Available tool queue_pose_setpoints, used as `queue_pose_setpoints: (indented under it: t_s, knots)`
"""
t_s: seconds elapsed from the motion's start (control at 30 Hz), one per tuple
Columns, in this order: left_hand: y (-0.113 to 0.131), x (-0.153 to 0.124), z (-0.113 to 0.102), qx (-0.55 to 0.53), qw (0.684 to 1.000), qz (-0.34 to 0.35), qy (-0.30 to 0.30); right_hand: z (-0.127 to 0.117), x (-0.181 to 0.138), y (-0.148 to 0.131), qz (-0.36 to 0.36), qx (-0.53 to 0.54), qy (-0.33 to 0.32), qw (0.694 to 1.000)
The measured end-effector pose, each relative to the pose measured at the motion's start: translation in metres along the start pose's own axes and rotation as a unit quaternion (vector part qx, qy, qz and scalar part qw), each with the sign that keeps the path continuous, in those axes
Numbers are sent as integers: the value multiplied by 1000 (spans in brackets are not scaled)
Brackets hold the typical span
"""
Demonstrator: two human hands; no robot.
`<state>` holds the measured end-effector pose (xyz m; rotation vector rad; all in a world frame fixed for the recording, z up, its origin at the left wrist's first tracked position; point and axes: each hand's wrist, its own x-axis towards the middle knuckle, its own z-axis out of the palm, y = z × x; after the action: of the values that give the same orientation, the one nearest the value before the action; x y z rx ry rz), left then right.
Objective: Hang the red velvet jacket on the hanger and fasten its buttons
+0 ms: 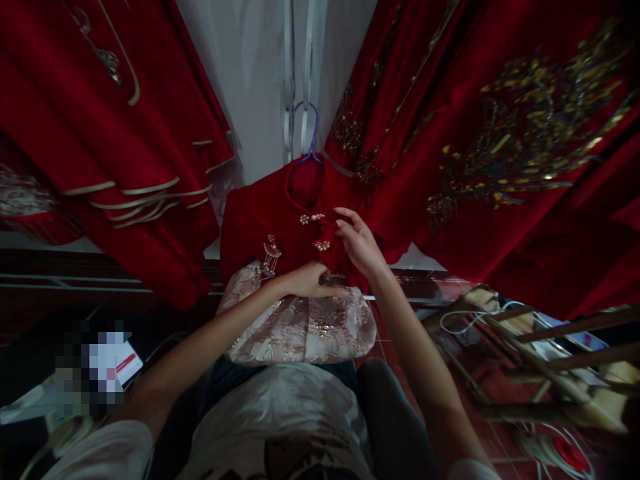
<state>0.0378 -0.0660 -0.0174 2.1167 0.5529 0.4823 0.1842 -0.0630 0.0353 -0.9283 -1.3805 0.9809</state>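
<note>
A red jacket [250, 220] with a stand collar hangs in front of me on a purple hanger [315, 127]. Pearl-like button fastenings [323, 246] run down its front, and a beaded tassel ornament [271, 255] sits on its chest. Pale, shiny brocade fabric [300, 327] forms the lower part. My left hand [313, 280] lies across the lower front, thumb and fingers apart around a gap near a fastening; its fingertips are blurred. Beside the upper fastenings, my right hand [361, 245] has bent, parted fingers, the index finger stretched toward the placket. Nothing shows clearly in either hand.
Red garments with pale piping [150, 180] hang at the left, and a red garment with gold sequin embroidery [500, 167] hangs at the right. A wooden rack [550, 360] with cables stands low right. A white box [127, 365] lies low left.
</note>
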Motion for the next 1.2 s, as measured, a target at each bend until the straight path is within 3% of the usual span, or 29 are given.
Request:
queue_pose_setpoints:
  t_s: [0.07, 0.23, 0.3, 0.37, 0.43, 0.5, 0.57, 0.63, 0.73, 0.83, 0.97, 1.1, 1.2]
  knots:
    - [-4, 4, 15, 69, 997, -27, -32, 2, 2, -5, -11, -16, -13, 1000]
    - [-4, 9, 36, 267, 963, 10, 31, 6, 5, -11, -32, -47, -44, 997]
    - [4, 7, 39, 294, 956, 7, 7, 4, 8, -12, -41, -53, -37, 997]
    - [15, 0, 43, 246, 967, -17, -60, 3, 12, -11, -54, -47, -16, 997]
    - [29, -8, 48, 131, 977, -21, -165, 2, 16, -8, -66, -38, 5, 997]
    - [42, -18, 52, 6, 967, 2, -256, 1, 19, -6, -65, -37, 15, 997]
    - [53, -25, 53, -74, 953, 29, -293, 1, 19, -3, -48, -42, 3, 998]
    - [57, -29, 49, -106, 953, 39, -282, -1, 17, -2, -26, -55, -31, 998]
    - [55, -32, 38, -99, 970, 42, -217, -4, 13, -1, -45, -121, -19, 991]
    - [44, -35, 26, -45, 995, 34, -87, -7, 8, 0, -82, -186, 15, 979]
    - [20, -37, 5, -59, 995, -11, 82, -3, -3, 3, -68, -204, -35, 976]
    - [-24, -37, -20, -44, 942, -45, 329, 14, -14, 14, 23, -206, -147, 967]
    - [-61, -40, -34, 13, 864, -62, 499, 33, -18, 29, 90, -342, -162, 921]
